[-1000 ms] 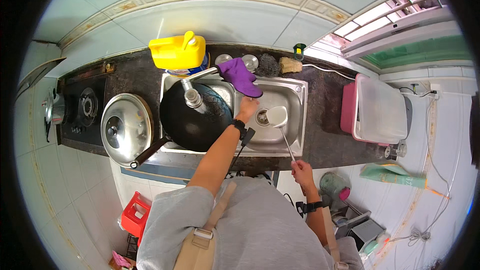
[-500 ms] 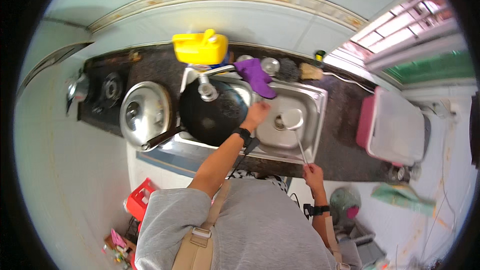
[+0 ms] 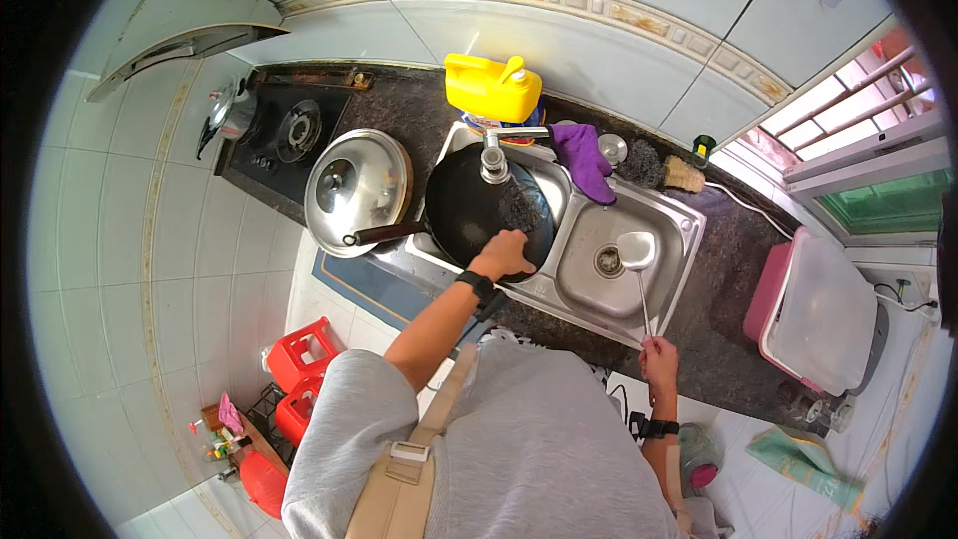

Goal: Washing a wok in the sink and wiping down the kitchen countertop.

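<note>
My left hand (image 3: 503, 256) is over the near right part of a black wok (image 3: 464, 205), thumb spread from the fingers and nothing visible in its grip. A dark, rough-textured scrubber-like patch (image 3: 518, 208) lies in the wok just beyond the fingertips. The wok rests in the left basin under the faucet (image 3: 494, 162), its dark handle (image 3: 389, 233) pointing left. My right hand (image 3: 658, 359), at the counter's front edge, is closed round the handle of a metal wok spatula (image 3: 637, 250). The spatula's blade is over the right basin (image 3: 589, 291), beside the drain.
Purple gloves (image 3: 584, 162) drape over the sink's back rim. A yellow jug (image 3: 492, 90) stands behind the faucet. Left of the wok sits a large domed lid (image 3: 349, 190), with a gas stove (image 3: 289, 135) beyond. At right is a pink-and-clear bin (image 3: 813, 314); red stools (image 3: 302, 354) stand below left.
My left hand has moved left from the basin divider near the purple gloves to over the wok. My right hand still holds the spatula. The whole view has shifted.
</note>
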A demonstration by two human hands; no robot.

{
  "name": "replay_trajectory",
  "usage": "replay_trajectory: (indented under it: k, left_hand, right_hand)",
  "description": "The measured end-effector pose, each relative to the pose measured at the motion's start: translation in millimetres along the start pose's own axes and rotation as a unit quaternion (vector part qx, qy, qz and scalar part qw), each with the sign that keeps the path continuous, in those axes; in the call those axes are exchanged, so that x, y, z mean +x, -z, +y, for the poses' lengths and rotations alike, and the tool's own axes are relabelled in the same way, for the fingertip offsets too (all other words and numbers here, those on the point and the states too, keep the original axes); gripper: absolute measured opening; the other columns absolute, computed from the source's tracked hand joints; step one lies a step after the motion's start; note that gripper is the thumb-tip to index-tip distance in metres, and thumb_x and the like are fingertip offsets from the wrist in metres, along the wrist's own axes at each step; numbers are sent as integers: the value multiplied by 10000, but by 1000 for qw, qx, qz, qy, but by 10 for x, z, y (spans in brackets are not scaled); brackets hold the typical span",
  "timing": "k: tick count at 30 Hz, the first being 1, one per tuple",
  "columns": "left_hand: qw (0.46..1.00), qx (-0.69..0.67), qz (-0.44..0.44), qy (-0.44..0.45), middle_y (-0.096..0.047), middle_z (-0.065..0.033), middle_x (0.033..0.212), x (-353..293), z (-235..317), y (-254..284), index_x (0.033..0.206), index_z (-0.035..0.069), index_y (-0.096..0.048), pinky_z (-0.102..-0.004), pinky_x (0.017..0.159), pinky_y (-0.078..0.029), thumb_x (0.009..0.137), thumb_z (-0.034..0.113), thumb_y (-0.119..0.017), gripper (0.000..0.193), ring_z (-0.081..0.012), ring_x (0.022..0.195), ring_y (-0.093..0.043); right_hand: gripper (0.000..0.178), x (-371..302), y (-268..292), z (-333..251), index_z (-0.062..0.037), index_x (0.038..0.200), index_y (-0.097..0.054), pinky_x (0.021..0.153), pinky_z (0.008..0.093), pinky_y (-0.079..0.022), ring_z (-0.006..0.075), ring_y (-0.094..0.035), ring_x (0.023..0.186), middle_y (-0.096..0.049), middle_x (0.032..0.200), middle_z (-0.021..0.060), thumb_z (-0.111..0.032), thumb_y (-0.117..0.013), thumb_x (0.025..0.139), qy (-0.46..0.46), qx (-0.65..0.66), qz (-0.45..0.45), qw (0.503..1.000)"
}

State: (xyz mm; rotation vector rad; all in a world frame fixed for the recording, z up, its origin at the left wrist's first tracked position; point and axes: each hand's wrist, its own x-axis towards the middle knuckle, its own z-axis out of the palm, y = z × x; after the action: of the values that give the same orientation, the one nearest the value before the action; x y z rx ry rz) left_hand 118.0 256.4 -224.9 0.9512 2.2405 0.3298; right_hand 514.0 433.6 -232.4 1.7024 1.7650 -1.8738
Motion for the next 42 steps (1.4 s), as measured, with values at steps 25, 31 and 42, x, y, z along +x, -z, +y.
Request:
replay_trajectory:
  k: [25, 31, 42]
  left_hand:
    - [819, -247, -477, 200, -714, -104, 976, -514, -1894, 2264, 1167, 27, -619, -272, 695, -559, 1002, 399, -570, 410, -178, 866, -705]
    - [716, -372, -423, 413, -446, 48, 695, -644, -1459, 2212, 914, 36, -564, -148, 426, -294, 1023, 205, -572, 202, -14, 518, -356]
    - [749, -392, -311, 433, -431, 42, 665, -1081, -256, 2682, 786, 66, -461, -165, 379, -284, 990, 83, -545, 221, -16, 478, -384]
  right_hand:
    - [239, -551, -68, 115, 11, 861, -677, 384, 256, -350, 82, -493, 466, -560, 584, 20, -182, -587, 968, -5, 126, 45, 991]
    - [244, -971, -32, 151, -4, 925, -649, 390, 238, -359, 77, -460, 450, -536, 599, 5, -219, -562, 1002, -65, 238, 86, 965]
    - [273, -761, -66, -40, 20, 939, -638, 396, 232, -362, 73, -455, 453, -542, 614, 15, -225, -544, 1014, -53, 249, 55, 966]
